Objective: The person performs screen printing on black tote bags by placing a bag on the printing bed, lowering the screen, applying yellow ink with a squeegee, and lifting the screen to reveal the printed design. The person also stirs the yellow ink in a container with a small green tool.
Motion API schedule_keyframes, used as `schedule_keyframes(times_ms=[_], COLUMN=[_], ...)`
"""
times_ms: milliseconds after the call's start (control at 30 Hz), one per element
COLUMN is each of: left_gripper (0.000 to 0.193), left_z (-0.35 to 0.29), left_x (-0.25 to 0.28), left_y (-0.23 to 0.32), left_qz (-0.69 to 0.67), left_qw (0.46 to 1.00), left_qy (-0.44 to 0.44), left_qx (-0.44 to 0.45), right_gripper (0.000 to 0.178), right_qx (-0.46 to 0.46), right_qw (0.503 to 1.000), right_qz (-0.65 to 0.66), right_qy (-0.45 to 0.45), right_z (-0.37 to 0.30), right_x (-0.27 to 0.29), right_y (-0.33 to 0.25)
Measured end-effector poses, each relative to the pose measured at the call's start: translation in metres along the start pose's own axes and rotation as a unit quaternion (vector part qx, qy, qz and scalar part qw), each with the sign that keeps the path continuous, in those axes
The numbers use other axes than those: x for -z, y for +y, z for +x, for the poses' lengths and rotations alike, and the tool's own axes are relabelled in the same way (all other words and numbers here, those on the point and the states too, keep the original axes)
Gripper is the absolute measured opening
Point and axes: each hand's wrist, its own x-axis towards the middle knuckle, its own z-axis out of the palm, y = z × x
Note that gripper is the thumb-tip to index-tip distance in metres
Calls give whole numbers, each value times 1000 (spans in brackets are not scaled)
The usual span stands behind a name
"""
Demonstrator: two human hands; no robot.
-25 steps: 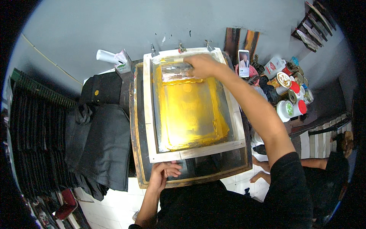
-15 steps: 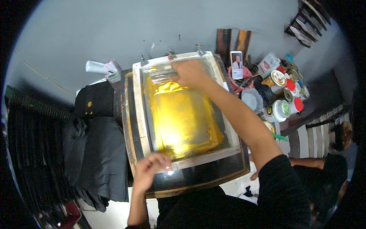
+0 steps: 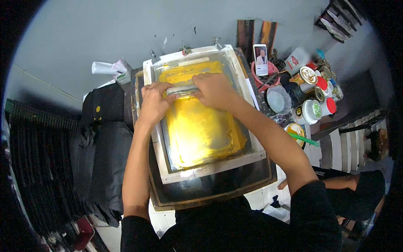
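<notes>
A white-framed printing screen (image 3: 156, 147) lies over a dark board (image 3: 201, 191), its mesh smeared with yellow ink (image 3: 197, 134). Across the upper part of the mesh sits a squeegee (image 3: 182, 89). My left hand (image 3: 157, 101) is closed on its left end, with the thumb on the near side. The right end is in the grip of my right hand (image 3: 214, 90). Yellow ink shows both beyond and on the near side of the squeegee. Small metal clamps (image 3: 186, 49) stand at the frame's far edge.
To the right are a propped phone (image 3: 260, 61), a clear bowl (image 3: 278, 101), paint tubs (image 3: 311, 111) and an ink can with a green stick (image 3: 304, 139). Black cloth (image 3: 103, 155) is stacked on the left. Another person's arm (image 3: 340, 182) shows at lower right.
My left hand has moved up from the frame's near edge and taken hold of the squeegee. My right hand has drawn it nearer, and the yellow ink is spread over more of the far mesh.
</notes>
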Motion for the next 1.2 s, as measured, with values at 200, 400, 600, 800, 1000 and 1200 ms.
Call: schedule_keyframes(times_ms=[200,400,600,800,1000,1200], left_gripper=[31,29,31,73,103,116], left_z=[-51,-99,-178,-230,-245,-195], left_x=[0,2,-3,-18,-10,37], left_y=[28,55,86,69,56,79], left_qz=[-16,-20,-9,50,196,-66], left_qw=[1000,1000,1000,998,962,923], left_qy=[-2,-13,-25,15,145,378], left_qx=[13,17,-2,-24,-127,-9], right_gripper=[30,32,23,18,12,18], right_qx=[-17,-33,-4,61,47,57], right_qw=[998,997,997,995,989,961], right_qz=[5,16,-4,-49,28,-63], right_qy=[-54,-69,-77,64,140,265], right_z=[-39,-86,-156,-189,-182,-122], right_x=[18,32,28,16,44,136], right_y=[-31,-65,-99,-110,-109,-100])
